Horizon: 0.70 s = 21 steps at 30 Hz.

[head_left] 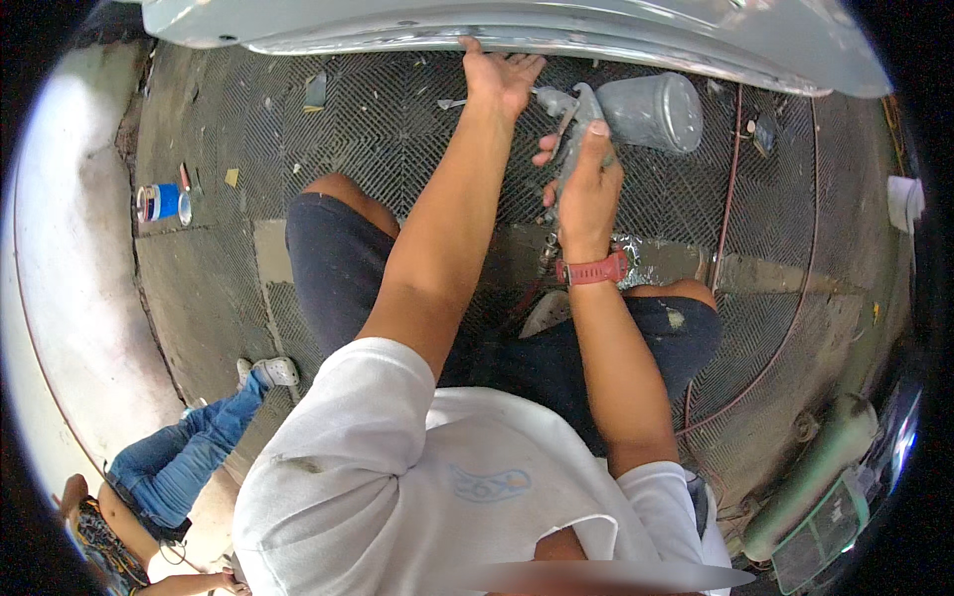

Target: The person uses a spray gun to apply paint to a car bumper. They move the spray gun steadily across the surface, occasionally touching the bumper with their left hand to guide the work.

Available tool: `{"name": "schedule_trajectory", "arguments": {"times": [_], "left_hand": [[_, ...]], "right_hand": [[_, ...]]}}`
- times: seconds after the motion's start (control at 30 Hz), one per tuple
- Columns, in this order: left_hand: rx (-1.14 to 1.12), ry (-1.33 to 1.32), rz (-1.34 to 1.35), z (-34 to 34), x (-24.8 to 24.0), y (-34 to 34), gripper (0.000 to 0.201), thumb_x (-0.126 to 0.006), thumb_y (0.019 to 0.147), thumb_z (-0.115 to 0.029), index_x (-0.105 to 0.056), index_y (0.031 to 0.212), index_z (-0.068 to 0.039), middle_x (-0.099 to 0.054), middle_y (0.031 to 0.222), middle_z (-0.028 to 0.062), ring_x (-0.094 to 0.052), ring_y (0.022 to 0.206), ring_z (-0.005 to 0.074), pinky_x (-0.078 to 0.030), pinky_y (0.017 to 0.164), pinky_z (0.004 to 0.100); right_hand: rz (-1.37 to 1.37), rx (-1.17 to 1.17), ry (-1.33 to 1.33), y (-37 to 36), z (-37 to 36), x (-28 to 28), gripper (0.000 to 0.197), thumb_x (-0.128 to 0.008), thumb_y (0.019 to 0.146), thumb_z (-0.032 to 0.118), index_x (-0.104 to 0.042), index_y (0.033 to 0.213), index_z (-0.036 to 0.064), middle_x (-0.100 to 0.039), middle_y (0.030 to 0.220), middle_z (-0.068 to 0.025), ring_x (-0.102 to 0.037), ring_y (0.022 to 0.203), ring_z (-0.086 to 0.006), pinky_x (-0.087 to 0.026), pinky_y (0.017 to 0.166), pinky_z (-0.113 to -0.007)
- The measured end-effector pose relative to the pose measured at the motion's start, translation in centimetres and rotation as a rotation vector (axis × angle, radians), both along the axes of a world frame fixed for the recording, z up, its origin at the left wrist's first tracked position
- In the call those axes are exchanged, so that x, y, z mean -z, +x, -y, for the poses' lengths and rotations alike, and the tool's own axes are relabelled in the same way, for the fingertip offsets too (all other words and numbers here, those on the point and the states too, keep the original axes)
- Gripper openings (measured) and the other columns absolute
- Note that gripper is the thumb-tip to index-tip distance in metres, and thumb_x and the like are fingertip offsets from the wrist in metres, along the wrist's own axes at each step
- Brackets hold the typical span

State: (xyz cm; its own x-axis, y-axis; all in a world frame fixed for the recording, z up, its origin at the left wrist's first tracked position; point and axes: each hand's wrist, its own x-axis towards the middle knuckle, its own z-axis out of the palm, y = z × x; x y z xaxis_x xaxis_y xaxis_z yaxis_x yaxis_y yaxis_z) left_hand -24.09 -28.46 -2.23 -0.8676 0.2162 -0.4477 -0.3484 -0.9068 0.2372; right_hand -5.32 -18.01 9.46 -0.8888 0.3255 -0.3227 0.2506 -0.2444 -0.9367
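In my right hand (588, 189) is a grey-stained spray gun (586, 104), its handle gripped with the fingers curled round. A large grey paint cup (676, 111) is attached to the gun and tips to the right. My left hand (500, 81) reaches up to the lower edge of a pale grey vehicle panel (397, 40). Its fingers are spread, palm partly up, with nothing held; the fingertips are at the panel's rim. Just right of that hand is the gun's front end. An air hose fitting (548, 253) hangs below the handle.
Textured dark matting (397, 109) covers the floor, with scraps about. A red hose (733, 169) runs down the right side. At left lies a blue-labelled can (164, 203). A green tank (815, 477) lies lower right. Another person in jeans (189, 457) sits lower left.
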Motion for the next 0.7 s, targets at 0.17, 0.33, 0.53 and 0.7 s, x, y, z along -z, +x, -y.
{"name": "schedule_trajectory", "arguments": {"times": [0.17,0.33,0.53,0.7], "left_hand": [[-0.156,-0.108,-0.123,5.6,-0.2,-3.3,0.085,-0.015,0.114,-0.071,-0.020,0.178,-0.016,-0.019,0.184,0.0181,-0.019,0.168,0.0451,-0.015,0.133,0.0732],[-0.246,-0.213,-0.145,15.5,-1.5,-4.5,0.084,-0.017,0.115,-0.069,-0.020,0.178,-0.015,-0.018,0.185,0.0162,-0.018,0.169,0.0436,-0.015,0.133,0.0729],[-0.259,-0.254,-0.256,26.7,-0.9,-7.8,0.085,-0.018,0.115,-0.071,-0.017,0.178,-0.014,-0.015,0.186,0.0145,-0.017,0.169,0.0433,-0.012,0.135,0.0689],[-0.411,-0.504,-0.203,28.1,1.1,-8.6,0.083,-0.033,0.118,-0.060,-0.013,0.177,-0.005,-0.009,0.186,0.0168,-0.013,0.169,0.0450,-0.012,0.138,0.0574]], "right_hand": [[-0.028,-0.056,0.069,0.3,2.8,-0.8,0.067,-0.040,0.118,0.059,-0.068,0.131,-0.0012,-0.076,0.101,-0.0113,-0.073,0.083,-0.0168,-0.049,0.047,-0.028],[-0.034,-0.131,0.091,1.0,7.3,-1.9,0.066,-0.036,0.120,0.056,-0.068,0.129,-0.0010,-0.076,0.104,-0.0126,-0.074,0.086,-0.0181,-0.050,0.049,-0.029],[-0.059,-0.219,0.174,1.8,12.6,-3.1,0.064,-0.039,0.119,0.056,-0.068,0.126,-0.0009,-0.076,0.109,-0.0124,-0.074,0.089,-0.0177,-0.051,0.051,-0.030],[-0.054,-0.214,0.287,1.6,16.1,-3.8,0.062,-0.036,0.120,0.055,-0.066,0.129,0.0009,-0.076,0.110,-0.0122,-0.074,0.089,-0.0192,-0.052,0.052,-0.031]]}}
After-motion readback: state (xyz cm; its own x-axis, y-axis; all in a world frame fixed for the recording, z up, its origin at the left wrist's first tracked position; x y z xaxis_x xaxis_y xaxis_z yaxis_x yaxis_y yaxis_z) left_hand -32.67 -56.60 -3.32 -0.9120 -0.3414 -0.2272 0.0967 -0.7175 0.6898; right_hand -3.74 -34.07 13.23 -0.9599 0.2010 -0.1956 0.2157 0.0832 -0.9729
